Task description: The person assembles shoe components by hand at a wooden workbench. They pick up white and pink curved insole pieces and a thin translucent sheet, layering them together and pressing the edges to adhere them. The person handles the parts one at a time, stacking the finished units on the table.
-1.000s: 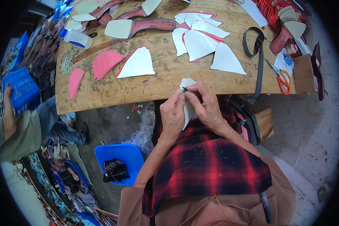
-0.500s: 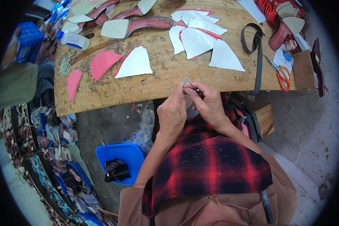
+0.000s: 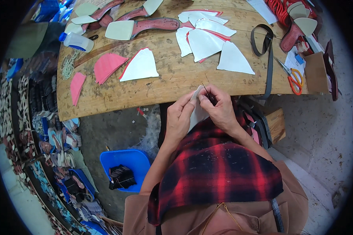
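Held white piece [image 3: 198, 116] has tipped rightward; blue bin [image 3: 140, 157] contains black bundle [image 3: 122, 176]

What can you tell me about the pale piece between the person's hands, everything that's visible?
The pale piece is thin, off-white and smooth-looking, like a flexible sheet. A narrow tip rises above the fingers; the broader part slants down between the left hand, which grips it, and the right hand, at its upper edge with a dark, thin tool. It is held before the table's near edge, above the plaid cloth. The hands hide its full outline.
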The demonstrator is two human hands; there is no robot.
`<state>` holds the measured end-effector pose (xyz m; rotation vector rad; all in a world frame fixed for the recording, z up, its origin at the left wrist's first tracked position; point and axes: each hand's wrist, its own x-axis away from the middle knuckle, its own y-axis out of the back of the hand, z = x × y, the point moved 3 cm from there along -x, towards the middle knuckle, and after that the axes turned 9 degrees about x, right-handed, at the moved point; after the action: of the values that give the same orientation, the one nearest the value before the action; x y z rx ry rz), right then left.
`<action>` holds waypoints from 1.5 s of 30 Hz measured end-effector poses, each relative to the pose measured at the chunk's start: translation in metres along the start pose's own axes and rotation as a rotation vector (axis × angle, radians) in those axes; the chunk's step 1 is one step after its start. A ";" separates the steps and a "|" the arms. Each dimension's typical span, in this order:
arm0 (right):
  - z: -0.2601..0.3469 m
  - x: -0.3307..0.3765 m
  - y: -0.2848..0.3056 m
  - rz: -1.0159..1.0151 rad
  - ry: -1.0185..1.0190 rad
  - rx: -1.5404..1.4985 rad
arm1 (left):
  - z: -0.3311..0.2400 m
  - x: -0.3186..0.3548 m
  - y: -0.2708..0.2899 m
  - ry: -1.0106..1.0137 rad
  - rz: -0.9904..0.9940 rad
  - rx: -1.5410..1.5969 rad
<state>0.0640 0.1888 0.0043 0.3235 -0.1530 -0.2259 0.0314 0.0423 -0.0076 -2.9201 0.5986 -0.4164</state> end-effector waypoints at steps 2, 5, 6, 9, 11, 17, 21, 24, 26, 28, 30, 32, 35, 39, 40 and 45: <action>0.000 0.001 -0.001 -0.014 0.040 0.031 | 0.001 -0.002 0.002 0.038 -0.001 0.061; -0.002 0.002 -0.006 -0.016 0.023 -0.039 | -0.004 -0.003 0.004 0.009 -0.010 0.015; -0.005 0.002 -0.008 -0.006 -0.046 -0.132 | -0.013 -0.001 0.001 -0.056 -0.005 -0.068; -0.003 0.002 -0.008 0.012 -0.107 -0.197 | -0.018 0.000 -0.002 -0.202 -0.012 -0.290; 0.000 0.002 -0.008 -0.005 -0.051 -0.118 | -0.017 0.001 -0.003 -0.281 -0.017 -0.417; 0.004 -0.001 -0.005 -0.095 0.189 0.215 | -0.010 0.001 -0.007 -0.479 0.010 -0.729; 0.007 -0.001 -0.002 -0.098 0.277 0.371 | -0.009 0.000 -0.007 -0.433 0.051 -0.778; -0.003 -0.001 -0.002 -0.051 0.156 0.203 | -0.008 -0.001 -0.005 -0.319 0.038 -0.522; -0.011 0.000 -0.002 -0.024 0.097 0.096 | -0.004 -0.002 -0.002 -0.204 0.024 -0.329; -0.014 0.000 -0.003 -0.006 0.101 0.056 | 0.002 -0.002 0.001 -0.078 0.017 -0.193; -0.013 0.000 -0.003 -0.003 0.060 0.035 | 0.003 -0.003 0.002 -0.053 0.027 -0.145; -0.014 0.000 -0.004 0.009 0.008 -0.032 | 0.004 -0.003 0.002 -0.021 0.008 -0.107; -0.015 0.000 -0.005 0.030 -0.043 -0.135 | 0.011 -0.005 0.000 0.065 -0.068 0.113; 0.000 0.003 -0.003 -0.022 0.016 0.036 | 0.016 -0.007 -0.005 0.144 -0.137 0.586; 0.002 0.003 -0.005 -0.047 0.037 0.108 | 0.016 -0.006 -0.007 0.132 -0.141 0.586; 0.003 0.004 -0.013 -0.096 0.135 0.177 | 0.014 -0.004 -0.008 0.028 -0.157 0.381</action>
<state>0.0649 0.1750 0.0036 0.5216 -0.0244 -0.2852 0.0348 0.0527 -0.0200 -2.6044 0.2562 -0.5247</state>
